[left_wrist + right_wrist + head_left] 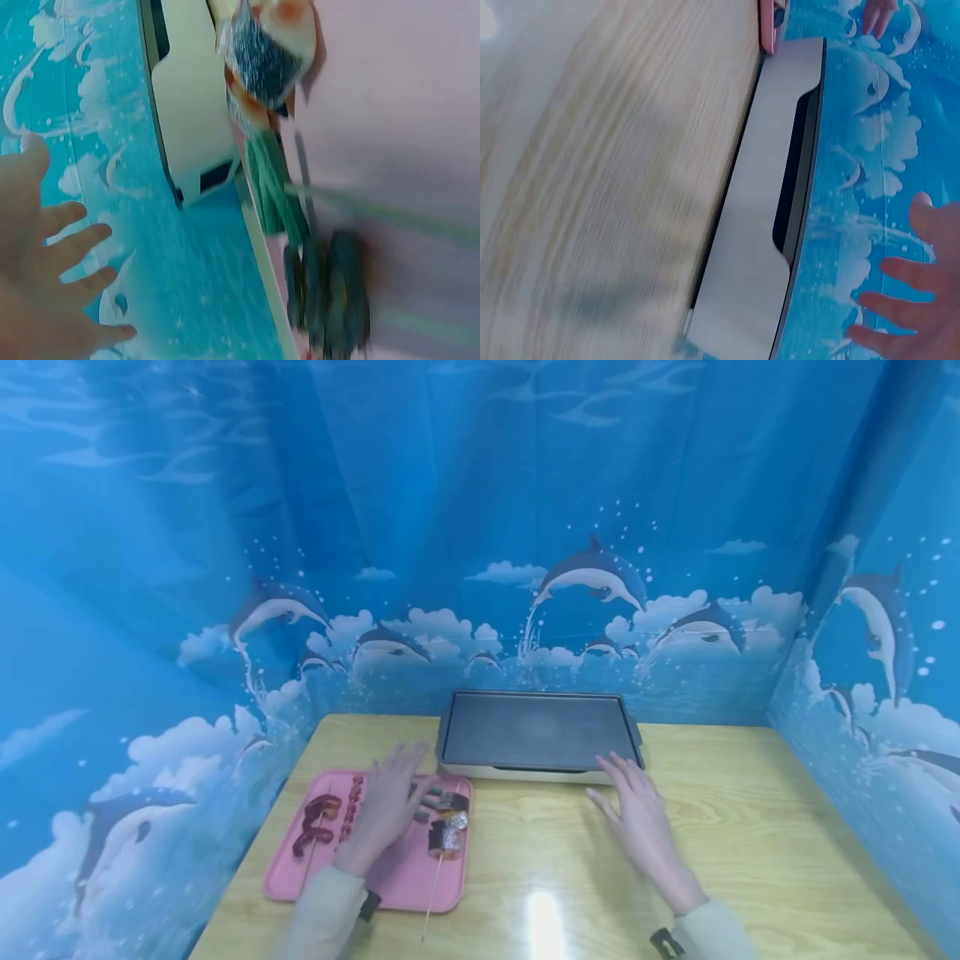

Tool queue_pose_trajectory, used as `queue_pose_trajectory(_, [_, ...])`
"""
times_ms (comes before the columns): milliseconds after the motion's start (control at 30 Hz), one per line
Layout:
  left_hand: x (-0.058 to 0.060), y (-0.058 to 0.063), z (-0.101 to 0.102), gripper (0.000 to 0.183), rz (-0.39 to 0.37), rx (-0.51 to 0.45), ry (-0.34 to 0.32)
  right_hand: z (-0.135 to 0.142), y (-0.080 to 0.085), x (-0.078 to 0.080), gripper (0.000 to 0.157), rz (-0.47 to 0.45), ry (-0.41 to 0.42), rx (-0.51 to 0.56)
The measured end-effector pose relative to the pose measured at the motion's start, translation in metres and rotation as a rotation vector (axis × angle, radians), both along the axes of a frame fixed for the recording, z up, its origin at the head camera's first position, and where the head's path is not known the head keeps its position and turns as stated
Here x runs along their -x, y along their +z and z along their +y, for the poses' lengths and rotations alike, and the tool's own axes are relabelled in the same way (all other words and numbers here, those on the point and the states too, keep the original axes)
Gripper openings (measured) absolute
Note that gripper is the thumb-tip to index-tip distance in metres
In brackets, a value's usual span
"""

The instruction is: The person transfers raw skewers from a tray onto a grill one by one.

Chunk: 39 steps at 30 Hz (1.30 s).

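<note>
My left hand (387,806), fingers spread and holding nothing, hovers over the pink tray (405,889) and hides part of what lies there. At the tray's right side is a skewer of silver-skinned chunks (446,835), its bare stick pointing towards me. Dark red curled pieces (317,835) sit on another skewer at the left, beside a row of small reddish pieces (350,810). The left wrist view shows a green bundle (274,184) and dark green pieces (341,292) on the tray. My right hand (637,818), fingers extended, holds nothing near the griddle's front right corner.
A flat black griddle (536,731) with a pale front stands at the table's back, just beyond the tray. Pale wood (555,852) shows on the table (750,827) to the right. A blue dolphin-print curtain (480,527) encloses the back and sides.
</note>
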State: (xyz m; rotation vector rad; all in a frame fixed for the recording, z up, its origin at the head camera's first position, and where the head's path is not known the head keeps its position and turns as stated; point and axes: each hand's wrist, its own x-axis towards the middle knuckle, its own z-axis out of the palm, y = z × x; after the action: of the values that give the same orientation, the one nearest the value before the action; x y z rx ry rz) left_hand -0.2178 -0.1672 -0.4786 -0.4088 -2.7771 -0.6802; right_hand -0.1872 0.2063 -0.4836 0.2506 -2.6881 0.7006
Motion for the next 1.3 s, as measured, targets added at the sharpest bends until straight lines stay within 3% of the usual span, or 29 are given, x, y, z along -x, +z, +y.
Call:
queue_pose_trajectory(133, [0.002, 0.003, -0.02, 0.055, 0.035, -0.068, -0.006, -0.016, 0.002, 0.002, 0.053, 0.036, 0.022, 0.01])
queue_pose_trajectory(300, [-0.001, 0.004, -0.05, 0.051, 0.052, -0.081, 0.007, -0.043, 0.0, 0.001, 0.053, 0.031, 0.078, 0.027])
queue_pose_trajectory(500, [-0.017, 0.0, -0.09, 0.051, 0.057, -0.058, 0.061, -0.076, -0.012, 0.002, 0.057, 0.0, 0.167, -0.003])
queue_pose_trajectory(667, [-0.03, -0.007, -0.117, 0.052, 0.011, -0.043, 0.122, -0.099, -0.024, 0.003, 0.062, -0.066, 0.221, -0.042])
queue_pose_trajectory(933, [-0.041, -0.027, -0.146, 0.053, -0.053, -0.043, 0.142, -0.13, -0.034, -0.001, 0.066, -0.153, 0.331, -0.091])
queue_pose_trajectory(1033, [-0.043, -0.034, -0.153, 0.057, -0.127, -0.018, 0.158, -0.138, -0.036, -0.001, 0.072, -0.207, 0.361, -0.135])
queue_pose_trajectory(1300, [-0.057, -0.047, -0.168, 0.062, -0.156, -0.022, 0.134, -0.151, -0.043, -0.002, 0.083, -0.299, 0.428, -0.2])
